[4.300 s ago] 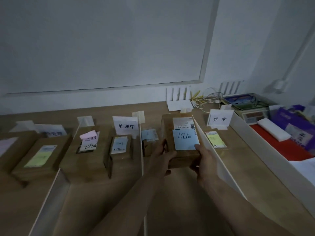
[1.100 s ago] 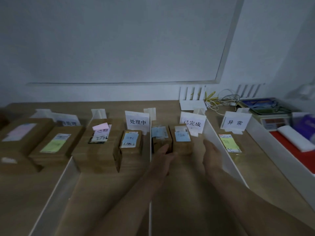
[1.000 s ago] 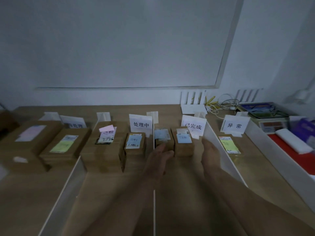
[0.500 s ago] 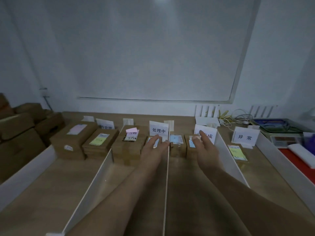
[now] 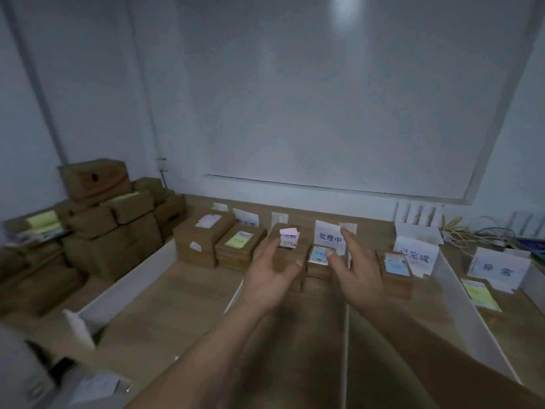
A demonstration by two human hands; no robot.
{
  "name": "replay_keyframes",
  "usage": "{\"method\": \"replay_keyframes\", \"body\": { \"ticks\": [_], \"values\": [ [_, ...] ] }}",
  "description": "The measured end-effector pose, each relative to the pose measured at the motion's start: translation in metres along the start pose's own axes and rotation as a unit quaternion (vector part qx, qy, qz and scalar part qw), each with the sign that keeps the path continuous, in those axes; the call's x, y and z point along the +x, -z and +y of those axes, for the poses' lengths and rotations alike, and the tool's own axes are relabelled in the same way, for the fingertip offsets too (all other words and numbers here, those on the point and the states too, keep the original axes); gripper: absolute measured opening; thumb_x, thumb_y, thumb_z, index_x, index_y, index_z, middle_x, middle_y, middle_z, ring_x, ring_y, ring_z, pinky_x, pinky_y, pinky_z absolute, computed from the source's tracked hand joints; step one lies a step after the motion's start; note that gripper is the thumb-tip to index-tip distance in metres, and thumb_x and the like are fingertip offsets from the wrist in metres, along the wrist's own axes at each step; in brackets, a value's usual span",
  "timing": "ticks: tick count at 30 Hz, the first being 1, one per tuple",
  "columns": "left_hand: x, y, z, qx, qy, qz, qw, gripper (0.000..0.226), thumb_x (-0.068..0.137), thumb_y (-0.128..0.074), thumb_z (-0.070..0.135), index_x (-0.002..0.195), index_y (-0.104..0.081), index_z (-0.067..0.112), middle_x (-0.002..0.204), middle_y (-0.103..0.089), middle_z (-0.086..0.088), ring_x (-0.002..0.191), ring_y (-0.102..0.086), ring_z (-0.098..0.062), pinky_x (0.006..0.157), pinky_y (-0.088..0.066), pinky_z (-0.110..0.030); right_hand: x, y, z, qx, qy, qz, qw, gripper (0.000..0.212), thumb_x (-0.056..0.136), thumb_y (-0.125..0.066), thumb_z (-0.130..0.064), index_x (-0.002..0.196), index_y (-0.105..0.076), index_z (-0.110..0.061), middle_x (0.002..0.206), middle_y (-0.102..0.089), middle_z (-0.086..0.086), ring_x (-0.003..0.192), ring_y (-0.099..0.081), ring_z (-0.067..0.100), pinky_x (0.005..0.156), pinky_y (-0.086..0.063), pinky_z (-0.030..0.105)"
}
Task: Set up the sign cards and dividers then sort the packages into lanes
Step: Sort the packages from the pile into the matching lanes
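Hovering over the wooden surface (image 5: pixel 182 308), the left hand (image 5: pixel 267 278) and right hand (image 5: pixel 358 273) each have the grip apart, fingers spread, holding nothing. Labelled packages (image 5: pixel 236 249) sit at the far ends of lanes between white dividers (image 5: pixel 460 305), just near of the sign cards (image 5: pixel 328 237). Stacked cardboard boxes (image 5: pixel 112 231) fill the far left.

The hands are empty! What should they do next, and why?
Probably reach left for a box from the stacked pile: the left hand and right hand are open and hold nothing, and that pile sits outside the white dividers, seemingly unsorted.
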State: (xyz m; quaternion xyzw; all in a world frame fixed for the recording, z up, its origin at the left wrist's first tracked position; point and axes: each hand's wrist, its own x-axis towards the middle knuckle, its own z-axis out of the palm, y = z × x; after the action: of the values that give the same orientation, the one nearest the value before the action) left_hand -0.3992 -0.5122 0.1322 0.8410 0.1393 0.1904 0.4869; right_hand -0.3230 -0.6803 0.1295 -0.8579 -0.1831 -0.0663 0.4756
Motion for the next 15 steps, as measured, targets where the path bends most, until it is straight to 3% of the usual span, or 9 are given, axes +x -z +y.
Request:
{"method": "replay_keyframes", "body": {
  "ticks": [4,9,13,15],
  "values": [
    [0.000,0.064,-0.031,0.037,-0.001,0.024,0.999,0.074,0.091,-0.066,0.046,0.155,-0.032,0.030,0.165,-0.017,0.007,0.150,-0.022,-0.016,0.121,-0.026,-0.039,0.003,-0.056,-0.041,-0.040,0.044,-0.010,0.998,0.069,0.096,-0.049,-0.060,0.157,-0.022,-0.041,0.165,-0.027,-0.007,0.151,-0.027,0.020,0.120,-0.027,0.056],
    [0.009,0.171,-0.090,0.052,0.016,0.061,0.997,0.076,0.090,-0.068,0.047,0.155,-0.032,0.029,0.166,-0.017,0.006,0.151,-0.020,-0.015,0.120,-0.021,-0.035,0.002,-0.146,-0.108,-0.017,0.046,-0.037,0.998,0.076,0.097,-0.059,-0.046,0.159,-0.016,-0.037,0.164,-0.030,-0.003,0.150,-0.029,0.024,0.119,-0.030,0.055],
    [0.012,0.265,-0.141,0.049,0.037,0.089,0.994,0.076,0.089,-0.068,0.048,0.154,-0.034,0.027,0.165,-0.022,0.004,0.149,-0.025,-0.014,0.120,-0.024,-0.030,0.001,-0.226,-0.157,0.003,0.043,-0.055,0.998,0.079,0.095,-0.059,-0.051,0.158,-0.011,-0.045,0.163,-0.033,0.000,0.147,-0.035,0.029,0.116,-0.034,0.058],
    [0.013,0.307,-0.163,0.043,0.048,0.098,0.993,0.075,0.090,-0.067,0.047,0.154,-0.034,0.027,0.164,-0.023,0.004,0.148,-0.027,-0.015,0.118,-0.025,-0.029,-0.003,-0.265,-0.180,0.014,0.045,-0.066,0.997,0.078,0.096,-0.059,-0.048,0.159,-0.014,-0.040,0.162,-0.034,0.000,0.147,-0.034,0.029,0.117,-0.033,0.054]
  ]
}}
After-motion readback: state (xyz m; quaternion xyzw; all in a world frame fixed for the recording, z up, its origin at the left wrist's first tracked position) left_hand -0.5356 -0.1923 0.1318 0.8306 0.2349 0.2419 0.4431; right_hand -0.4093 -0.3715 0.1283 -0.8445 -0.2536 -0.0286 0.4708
